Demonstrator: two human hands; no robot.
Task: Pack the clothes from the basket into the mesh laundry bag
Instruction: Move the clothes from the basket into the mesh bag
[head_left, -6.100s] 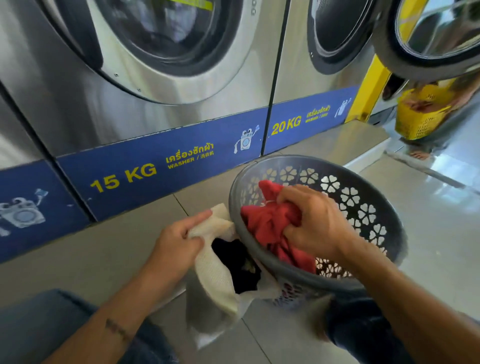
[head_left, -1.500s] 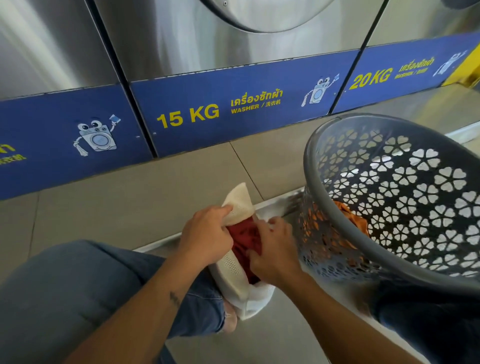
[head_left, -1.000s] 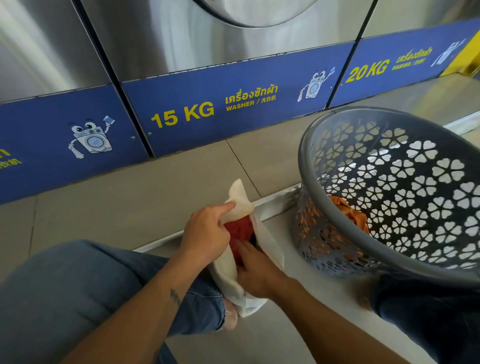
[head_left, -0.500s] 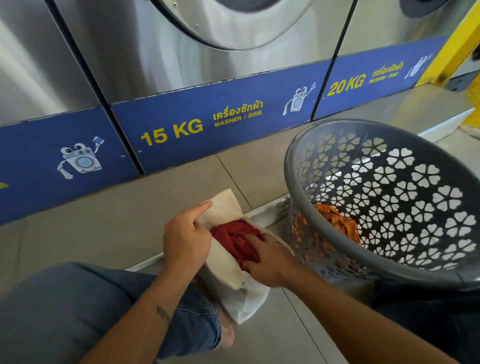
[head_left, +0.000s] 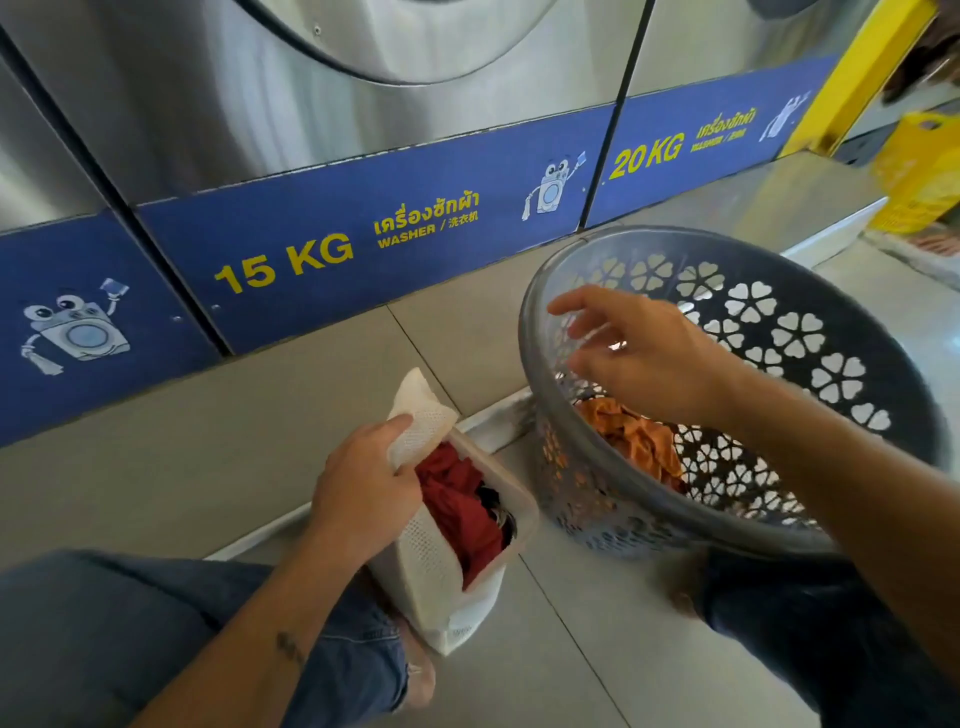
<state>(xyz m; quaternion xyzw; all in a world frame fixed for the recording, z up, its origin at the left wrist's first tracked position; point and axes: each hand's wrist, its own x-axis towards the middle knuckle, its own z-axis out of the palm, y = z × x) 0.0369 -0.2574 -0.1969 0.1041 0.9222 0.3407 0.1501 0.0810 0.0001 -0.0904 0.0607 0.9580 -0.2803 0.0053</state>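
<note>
The grip of the left hand (head_left: 363, 488) is clamped on the upper lip of the white mesh laundry bag (head_left: 431, 571), thumb pinching the fabric so the mouth gapes toward the round grey plastic basket with flower-shaped cut-outs (head_left: 779, 332). The bag stands on the tiled floor just left of the basket. A crumpled red garment (head_left: 462, 499) fills its mouth, with a dark piece (head_left: 498, 514) tucked on the side nearer the basket.

The grip of the right hand (head_left: 644, 353) is apart: fingers spread and loose, holding nothing, poised over the basket's left rim. Below it, at the bottom of the basket against the left wall, lies a crumpled orange garment (head_left: 628, 436), the only piece visible in there.

That cloth looks light and limp, likely to sag and trail when lifted. A bunched handful taken from the middle of the heap should bring it up whole, whereas an edge pinch would probably drag the rest over the rim. The bag looks equally soft and would likely fold shut without the left hand on its lip.
</note>
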